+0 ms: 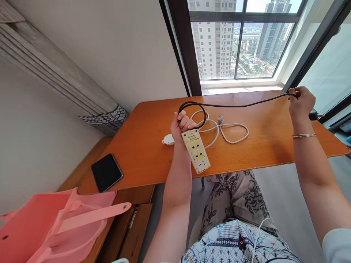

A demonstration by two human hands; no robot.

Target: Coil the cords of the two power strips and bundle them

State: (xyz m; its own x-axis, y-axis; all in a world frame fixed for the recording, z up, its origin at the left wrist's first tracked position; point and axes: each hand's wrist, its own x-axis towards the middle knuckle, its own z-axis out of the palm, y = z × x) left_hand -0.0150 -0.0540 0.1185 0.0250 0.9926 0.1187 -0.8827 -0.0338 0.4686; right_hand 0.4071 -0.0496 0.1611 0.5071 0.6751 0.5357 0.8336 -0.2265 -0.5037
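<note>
Your two hands span a black cord above the counter.
At left, the fingers of your left hand curl closed around the cord's loops, seemingly to keep them gathered; the power strip hangs tilted on the near side, across your wrist, probably carried by its cord, though you cannot tell whether your fingers also touch it. At far right, your right hand has thumb and fingers pinched closed on the cord, and that wide spread likely keeps the stretch between nearly straight. Beyond the strip, a white cord lies loosely looped on the counter with its plug, apart from your right hand.
</note>
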